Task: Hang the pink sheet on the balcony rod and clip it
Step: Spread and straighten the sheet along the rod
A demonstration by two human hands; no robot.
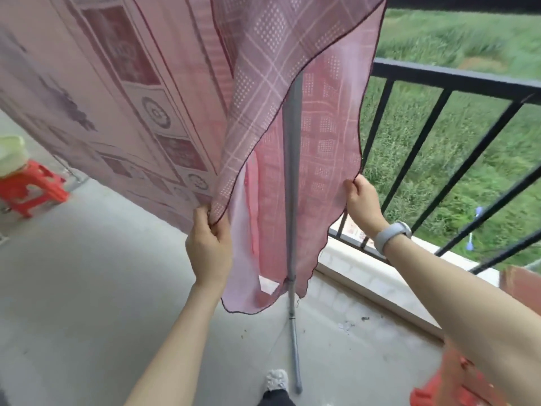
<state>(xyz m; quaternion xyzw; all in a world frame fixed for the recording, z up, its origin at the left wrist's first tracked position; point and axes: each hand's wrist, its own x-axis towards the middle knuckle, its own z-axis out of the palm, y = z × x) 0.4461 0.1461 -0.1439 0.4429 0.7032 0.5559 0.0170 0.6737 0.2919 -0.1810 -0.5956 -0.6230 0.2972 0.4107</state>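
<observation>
Pink sheet (295, 92) draped over stand pole (289, 177), near railing (450, 80). Left hand (209, 244) pinches near hem, right hand (361, 203) pinches far hem. Best pull both edges level, smooth folds before clipping.

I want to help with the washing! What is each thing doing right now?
Sheet: draped over the stand, edges held, no clip showing.
Left hand: pinching the near edge.
Right hand: pinching the far edge.
Pole: upright between the layers.
Stool: standing, something pale on top.
</observation>
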